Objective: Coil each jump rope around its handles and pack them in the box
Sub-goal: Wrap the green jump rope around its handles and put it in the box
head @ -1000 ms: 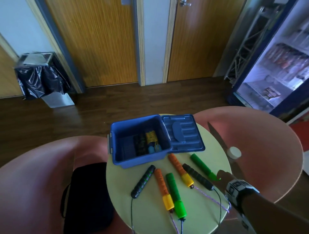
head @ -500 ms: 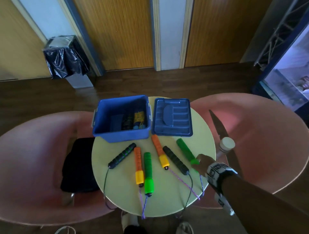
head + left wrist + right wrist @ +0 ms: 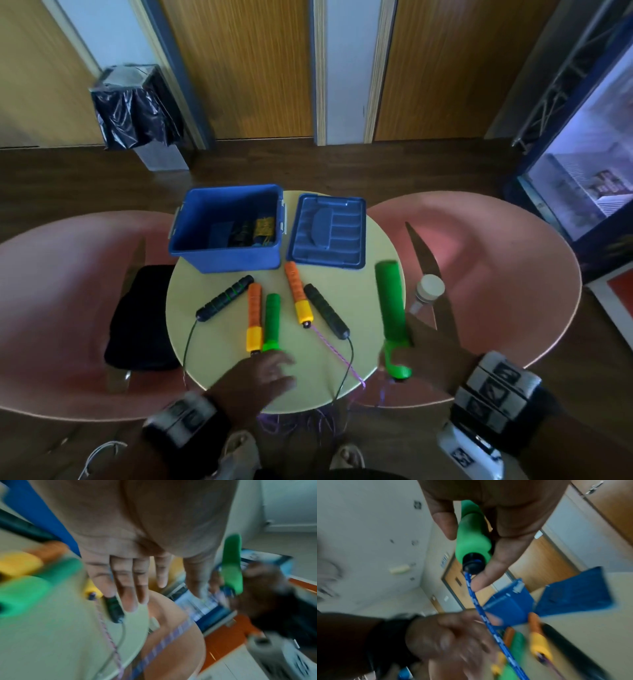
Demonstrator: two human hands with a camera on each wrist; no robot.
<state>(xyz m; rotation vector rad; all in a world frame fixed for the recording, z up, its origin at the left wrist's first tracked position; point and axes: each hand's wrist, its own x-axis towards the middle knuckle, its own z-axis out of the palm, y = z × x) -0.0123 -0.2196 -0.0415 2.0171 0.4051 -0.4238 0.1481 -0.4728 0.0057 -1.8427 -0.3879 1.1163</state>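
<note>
An open blue box [image 3: 226, 253] stands at the back of the round table [image 3: 342, 383], with coiled ropes inside and its lid [image 3: 327, 236] beside it. My right hand [image 3: 402, 356] grips the lower end of a green handle [image 3: 390, 308] and holds it upright above the table's right edge; a blue rope [image 3: 481, 608] hangs from that handle [image 3: 471, 534]. My left hand [image 3: 274, 368] hovers with straight fingers [image 3: 130, 577] over the table's front, just below the second green handle [image 3: 271, 322]. Two orange handles [image 3: 254, 317] [image 3: 297, 297] and two black handles [image 3: 224, 297] [image 3: 326, 311] lie on the table.
Pink chairs flank the table, the left one [image 3: 51, 308] holding a black bag [image 3: 140, 318]. A white-capped bottle [image 3: 428, 291] stands by the right chair [image 3: 496, 274]. Ropes trail over the table's front edge to the floor. A lined bin [image 3: 137, 106] stands by the far wall.
My right hand has lifted the green handle off the table and stood it upright. My left hand has come into view over the table's front. My head has tipped down.
</note>
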